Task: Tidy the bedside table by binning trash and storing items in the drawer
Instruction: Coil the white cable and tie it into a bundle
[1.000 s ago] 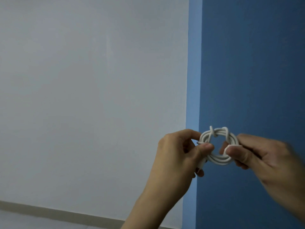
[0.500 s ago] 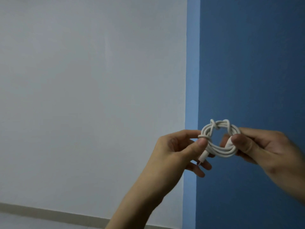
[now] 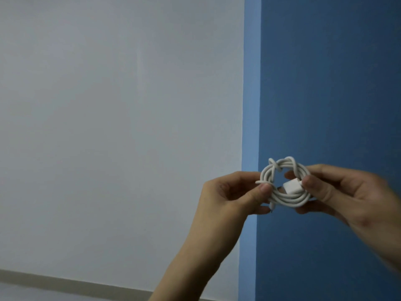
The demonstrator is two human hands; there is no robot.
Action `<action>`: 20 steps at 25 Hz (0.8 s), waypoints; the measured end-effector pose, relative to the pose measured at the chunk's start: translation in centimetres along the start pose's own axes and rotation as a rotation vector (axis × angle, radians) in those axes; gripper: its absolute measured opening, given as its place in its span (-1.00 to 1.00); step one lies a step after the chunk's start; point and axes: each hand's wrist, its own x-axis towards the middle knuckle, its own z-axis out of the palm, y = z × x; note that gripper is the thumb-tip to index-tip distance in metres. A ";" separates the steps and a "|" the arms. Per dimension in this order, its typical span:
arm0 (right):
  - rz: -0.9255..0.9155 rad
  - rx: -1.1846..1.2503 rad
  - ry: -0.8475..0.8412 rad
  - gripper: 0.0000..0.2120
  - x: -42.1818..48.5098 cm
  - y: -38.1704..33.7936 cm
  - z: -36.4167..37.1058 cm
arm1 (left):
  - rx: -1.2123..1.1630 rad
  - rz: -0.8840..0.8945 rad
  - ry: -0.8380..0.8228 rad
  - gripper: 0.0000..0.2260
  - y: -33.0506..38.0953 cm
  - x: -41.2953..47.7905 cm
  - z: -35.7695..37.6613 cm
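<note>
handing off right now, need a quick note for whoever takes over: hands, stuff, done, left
Left hand: pinches the left side of the coiled white cable, held in mid-air.
Right hand: pinches the coil's right side, by the white plug.
Bedside table, drawer, bin: out of view; only a pale wall and a blue wall show.
Done: cable wound into a coil.
Left: likely store it in the drawer; the rest cannot be judged here.

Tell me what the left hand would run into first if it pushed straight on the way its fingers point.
The coiled white cable, which the left hand pinches at one side. Straight past it comes the right hand, whose fingers grip the opposite side. With one view only, depth is uncertain.
</note>
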 end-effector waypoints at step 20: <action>-0.036 0.074 0.109 -0.54 -1.1 2.2 -0.5 | -0.088 -0.033 0.039 -0.76 -1.3 0.1 1.1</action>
